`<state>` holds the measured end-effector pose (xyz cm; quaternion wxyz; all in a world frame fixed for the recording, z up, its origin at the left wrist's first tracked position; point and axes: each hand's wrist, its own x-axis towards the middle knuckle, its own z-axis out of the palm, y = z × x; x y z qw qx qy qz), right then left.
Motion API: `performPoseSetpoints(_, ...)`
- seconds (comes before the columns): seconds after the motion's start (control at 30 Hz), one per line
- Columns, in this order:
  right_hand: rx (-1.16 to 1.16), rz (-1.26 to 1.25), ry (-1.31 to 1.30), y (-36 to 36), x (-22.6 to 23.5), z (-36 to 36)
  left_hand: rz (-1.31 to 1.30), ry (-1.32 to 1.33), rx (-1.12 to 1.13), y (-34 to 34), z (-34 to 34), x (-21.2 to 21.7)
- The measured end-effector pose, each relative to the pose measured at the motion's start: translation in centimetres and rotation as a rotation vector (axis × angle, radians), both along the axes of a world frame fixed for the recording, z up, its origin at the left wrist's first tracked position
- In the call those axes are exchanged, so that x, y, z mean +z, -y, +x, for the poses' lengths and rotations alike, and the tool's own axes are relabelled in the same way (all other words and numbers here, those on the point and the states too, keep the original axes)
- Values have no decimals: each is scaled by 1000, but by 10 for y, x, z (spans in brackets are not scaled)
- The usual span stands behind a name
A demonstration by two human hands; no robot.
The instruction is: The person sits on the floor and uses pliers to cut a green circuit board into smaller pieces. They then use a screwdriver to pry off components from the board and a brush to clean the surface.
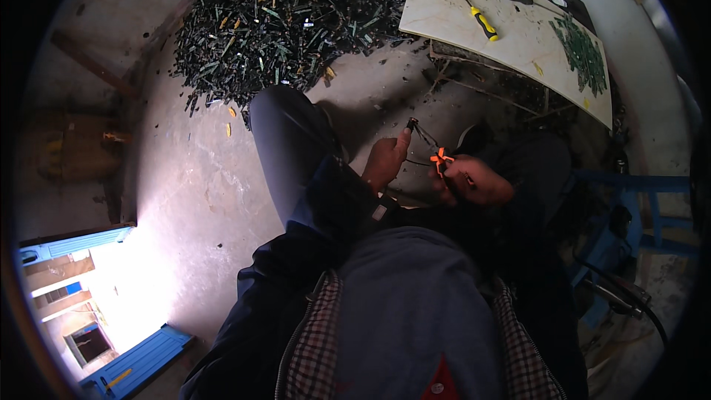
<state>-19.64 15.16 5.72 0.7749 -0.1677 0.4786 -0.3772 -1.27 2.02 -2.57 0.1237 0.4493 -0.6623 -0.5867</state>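
Observation:
My left hand [386,161] is closed, its thumb raised against a small black cylindrical piece [412,124]. Thin dark wires [425,135] run from this piece toward my other hand. My right hand [478,180] is curled around a tool with bright orange parts [442,155]; its kind cannot be made out, and my fingers hide much of it. Both hands are over my lap, a short way apart.
A large heap of small dark strips [289,22] covers the floor ahead. At the far right, a pale board table [511,26] bears a yellow-and-black screwdriver [483,24] and a pile of green strips [581,55]. Blue stool legs [652,181] stand at right; a bright doorway is at left.

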Motion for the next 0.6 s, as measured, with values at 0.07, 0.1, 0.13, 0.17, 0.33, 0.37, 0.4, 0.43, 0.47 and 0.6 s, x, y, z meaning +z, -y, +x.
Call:
performPoseSetpoints(0.07, -32, 60, 122, 1, -1, -2, -19, 7, 8, 0, -1, -2)
performPoseSetpoints(0.1, -49, 91, 183, 1, 0, -3, -28, 9, 11, 0, -1, -3)
performPoseSetpoints(0.13, -27, 66, 132, 0, 0, -3, -36, -10, 14, 0, -1, -5)
performPoseSetpoints(0.17, -5, 41, 81, 0, 0, -2, -43, -29, 18, -1, -1, -8)
performPoseSetpoints(0.33, 45, 28, -43, 3, -9, 1, -41, -2, 8, 0, 4, -9)
performPoseSetpoints(0.37, 67, -6, -122, 1, -17, 1, -33, 20, 15, 0, 4, -9)
performPoseSetpoints(0.4, 88, -39, -201, 0, -21, 1, -25, 42, 20, 0, 3, -9)
performPoseSetpoints(0.43, 136, -57, -330, 0, -24, 2, -14, 34, 21, -1, 4, -9)
performPoseSetpoints(0.47, 185, -76, -460, 1, -26, 4, -3, 26, 23, -1, 4, -9)
performPoseSetpoints(0.6, 292, -487, -1284, -1, -60, 2, 359, -164, 163, -7, 2, 7)
